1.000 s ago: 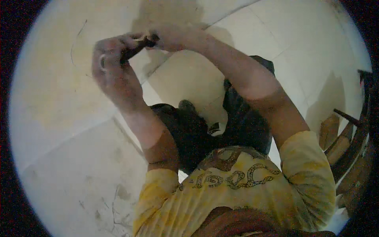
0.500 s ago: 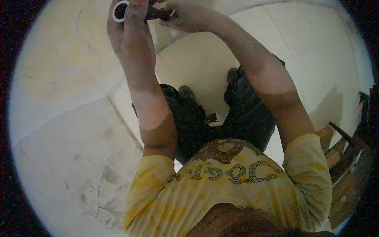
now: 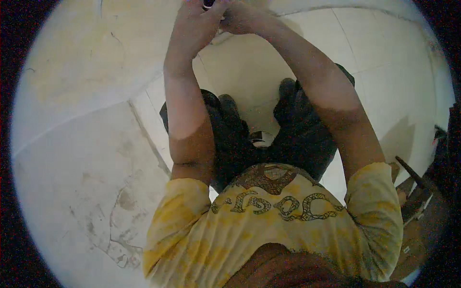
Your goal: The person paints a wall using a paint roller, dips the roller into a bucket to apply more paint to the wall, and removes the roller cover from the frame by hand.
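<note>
Both my hands meet at the top edge of the head view. My left hand [image 3: 199, 29] is closed around a small dark piece with a white rim [image 3: 208, 4]; only a bit of it shows between the fingers, and its kind cannot be made out. Pressed close against it, my right hand [image 3: 241, 18] has its fingers curled inward. Whatever those fingers hold is hidden by the hands and the picture's edge. My two arms reach forward over my dark trousers [image 3: 230, 149].
Pale floor tiles [image 3: 379, 57] lie ahead and to the right. To the left is a whitish surface [image 3: 62, 182] with cracks and stains, yellowish farther up [image 3: 72, 62]. Brown wooden items, one with a dark stick [image 3: 410, 170], stand at my right side.
My left hand has moved right and turned, coming together with my right hand. The white-rimmed round end, plain to see before, is now mostly covered. My right hand has shifted slightly.
</note>
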Available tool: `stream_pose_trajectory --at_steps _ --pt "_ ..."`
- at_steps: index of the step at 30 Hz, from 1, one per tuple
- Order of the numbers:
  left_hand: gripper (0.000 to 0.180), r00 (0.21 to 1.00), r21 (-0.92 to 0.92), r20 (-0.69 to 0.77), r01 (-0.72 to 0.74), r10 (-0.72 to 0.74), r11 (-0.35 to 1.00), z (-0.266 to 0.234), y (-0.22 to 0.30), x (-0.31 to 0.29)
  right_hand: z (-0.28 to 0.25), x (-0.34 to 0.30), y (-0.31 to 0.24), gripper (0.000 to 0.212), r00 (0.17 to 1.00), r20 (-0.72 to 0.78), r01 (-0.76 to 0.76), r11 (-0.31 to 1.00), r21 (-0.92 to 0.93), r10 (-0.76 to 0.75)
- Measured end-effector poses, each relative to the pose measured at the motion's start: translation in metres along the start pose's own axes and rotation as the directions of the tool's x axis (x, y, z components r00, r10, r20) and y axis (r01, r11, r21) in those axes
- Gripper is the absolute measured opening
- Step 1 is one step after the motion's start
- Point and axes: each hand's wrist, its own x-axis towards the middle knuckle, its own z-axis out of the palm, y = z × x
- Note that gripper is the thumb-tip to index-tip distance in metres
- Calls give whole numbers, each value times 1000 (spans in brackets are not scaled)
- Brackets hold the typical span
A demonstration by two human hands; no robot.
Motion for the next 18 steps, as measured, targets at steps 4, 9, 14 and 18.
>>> stream_pose_trajectory --at_steps 4,9,14,18 --pt "23 1000 98 3 17 -17 995 -3 -6 3 0 -2 6 34 994 33 111 923 -369 -107" --pt "26 992 15 112 -53 51 998 -16 -5 6 -12 4 -1 38 990 106 -91 995 -41 95" --pt "27 982 169 190 -26 -7 985 -9 6 6 -69 4 -41 40 779 492 -194 895 -401 389" --pt "28 987 80 158 -23 10 997 2 7 1 -75 0 -58 41 714 608 -139 922 -362 346"
